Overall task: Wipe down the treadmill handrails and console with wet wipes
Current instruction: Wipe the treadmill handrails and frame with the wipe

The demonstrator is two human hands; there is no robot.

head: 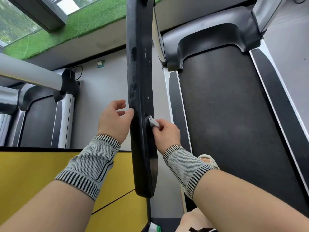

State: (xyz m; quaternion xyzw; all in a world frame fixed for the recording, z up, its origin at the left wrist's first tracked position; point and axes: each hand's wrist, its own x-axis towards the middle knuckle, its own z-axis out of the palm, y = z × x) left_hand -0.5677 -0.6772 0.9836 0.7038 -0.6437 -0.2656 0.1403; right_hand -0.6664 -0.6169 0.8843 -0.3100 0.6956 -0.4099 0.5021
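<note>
1. Right now, pinching wet wipe [153, 121] in right hand [164, 133], pressed against black handrail [139, 81].
2. Steadying with left hand [115, 119], fingers loose, thumb touching rail.
3. Best wiping lengthwise, firmly, covering smudges.

Bright, even daylight from the window [15, 22] at upper left; overexposed patch there. Soft shadows only, no hard edges. Dull sheen on the black handrail [140, 81] and pale glare along the treadmill side rail [274, 91]. Strong wide-angle bending at edges. Slight softness overall, forearms near bottom a bit blurred.
</note>
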